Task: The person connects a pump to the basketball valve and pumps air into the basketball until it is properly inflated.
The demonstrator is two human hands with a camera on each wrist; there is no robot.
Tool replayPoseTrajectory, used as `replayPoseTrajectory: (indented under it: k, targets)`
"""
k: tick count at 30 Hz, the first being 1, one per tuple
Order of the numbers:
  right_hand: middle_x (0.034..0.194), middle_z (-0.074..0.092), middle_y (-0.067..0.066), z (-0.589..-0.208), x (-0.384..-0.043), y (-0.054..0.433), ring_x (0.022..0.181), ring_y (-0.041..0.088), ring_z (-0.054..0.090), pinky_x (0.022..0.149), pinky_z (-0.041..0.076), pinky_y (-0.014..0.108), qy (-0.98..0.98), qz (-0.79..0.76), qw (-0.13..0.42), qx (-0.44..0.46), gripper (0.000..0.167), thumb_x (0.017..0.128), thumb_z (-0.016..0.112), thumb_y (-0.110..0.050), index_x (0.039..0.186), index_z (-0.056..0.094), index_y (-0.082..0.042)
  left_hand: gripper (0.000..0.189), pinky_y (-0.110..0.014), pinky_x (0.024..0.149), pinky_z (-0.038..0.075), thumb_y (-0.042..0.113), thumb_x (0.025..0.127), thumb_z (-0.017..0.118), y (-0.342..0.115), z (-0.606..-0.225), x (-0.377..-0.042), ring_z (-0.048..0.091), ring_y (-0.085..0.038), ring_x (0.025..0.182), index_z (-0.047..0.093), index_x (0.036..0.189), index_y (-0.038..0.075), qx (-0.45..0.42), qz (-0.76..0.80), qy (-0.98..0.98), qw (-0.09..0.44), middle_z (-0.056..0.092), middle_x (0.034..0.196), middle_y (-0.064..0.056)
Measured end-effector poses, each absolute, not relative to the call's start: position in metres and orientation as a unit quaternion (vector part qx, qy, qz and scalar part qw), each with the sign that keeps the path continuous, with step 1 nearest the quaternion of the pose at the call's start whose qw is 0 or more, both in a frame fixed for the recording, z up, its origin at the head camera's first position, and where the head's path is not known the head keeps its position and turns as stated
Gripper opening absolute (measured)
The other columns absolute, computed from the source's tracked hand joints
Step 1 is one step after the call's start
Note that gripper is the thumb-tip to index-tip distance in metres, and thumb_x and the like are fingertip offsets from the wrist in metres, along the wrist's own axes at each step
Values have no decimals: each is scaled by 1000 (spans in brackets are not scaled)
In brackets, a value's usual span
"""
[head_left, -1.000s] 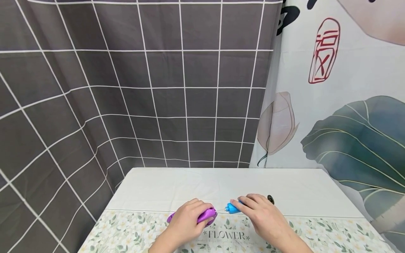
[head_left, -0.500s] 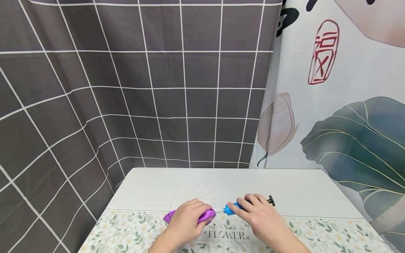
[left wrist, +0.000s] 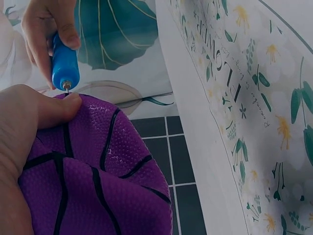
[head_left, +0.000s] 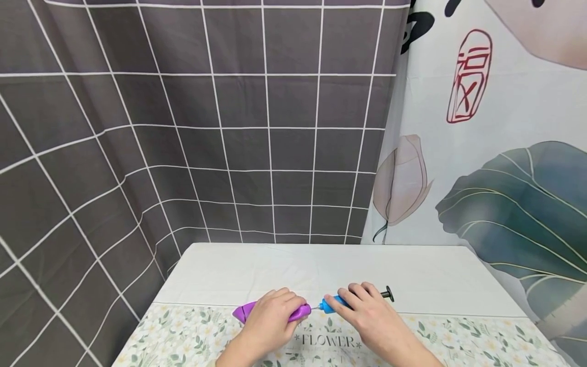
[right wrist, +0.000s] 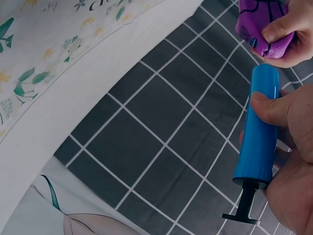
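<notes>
A limp purple ball with black seam lines [left wrist: 98, 176], folded and deflated, is gripped by my left hand [head_left: 270, 315], its thumb pressed near the ball's edge in the left wrist view. My right hand [head_left: 373, 316] holds a blue hand pump [right wrist: 261, 127] round its barrel. The pump's black T-shaped handle [right wrist: 243, 208] sticks out a little at the rear. From its front a thin metal needle [head_left: 315, 308] reaches the ball's edge beside my left thumb; how deep it sits cannot be told. Both things are held above the table.
Beneath the hands lies a table [head_left: 321, 265] with a white far part and a flower-printed cloth [head_left: 169, 331] nearer. A dark grid curtain [head_left: 238, 153] hangs behind and at the left, a leaf-printed white curtain [head_left: 412, 204] at the right.
My right hand has moved left with the pump, bringing the needle to the ball. The ball has shifted slightly left in my left hand. More of the pump's black handle now shows.
</notes>
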State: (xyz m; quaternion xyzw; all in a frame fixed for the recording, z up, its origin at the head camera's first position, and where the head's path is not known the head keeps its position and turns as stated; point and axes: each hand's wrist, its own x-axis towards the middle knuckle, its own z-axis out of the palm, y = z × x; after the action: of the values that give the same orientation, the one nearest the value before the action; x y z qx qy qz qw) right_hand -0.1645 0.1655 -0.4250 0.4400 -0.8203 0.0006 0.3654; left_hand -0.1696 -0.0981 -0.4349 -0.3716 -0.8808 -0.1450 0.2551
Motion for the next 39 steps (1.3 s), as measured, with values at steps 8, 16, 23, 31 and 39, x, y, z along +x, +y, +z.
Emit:
replayPoseTrajectory:
  k: [8,16,23,31,39]
  targets:
    - [103,60,0,-426,-165,163,91,22,54,77,49,40,-828,-4,354,434,68,66,63,10,128,68,-18,17,-20,71,49,28,85,79,-99,-437,-173,60,-5,83,73,100,20,-373,-134,-879,264,70,89,13]
    - [104,60,0,-426,-163,160,92,23,53,78,48,41,-835,-22,346,428,65,67,69,5,128,67,-17,18,-20,71,49,29,85,78,-99,-440,-175,61,-4,83,72,101,22,-371,-124,-880,271,69,89,14]
    - [103,59,-1,-428,-162,157,91,22,52,77,47,41,-837,-31,344,424,62,68,74,2,127,67,-17,18,-20,71,48,28,85,79,-98,-441,-175,61,-4,84,73,100,21,-373,-122,-877,278,70,90,14]
    - [104,59,-1,-431,-160,156,89,21,49,76,47,39,-836,-19,340,430,74,59,80,7,128,67,-16,19,-18,69,46,26,83,81,-96,-441,-175,60,-4,82,73,99,21,-377,-123,-873,285,69,88,13]
    - [106,60,-2,-432,-160,156,90,20,49,77,47,39,-838,-22,338,427,77,58,84,5,130,67,-17,19,-17,69,46,27,83,81,-94,-439,-175,60,-4,82,73,99,21,-380,-122,-873,280,69,89,14]
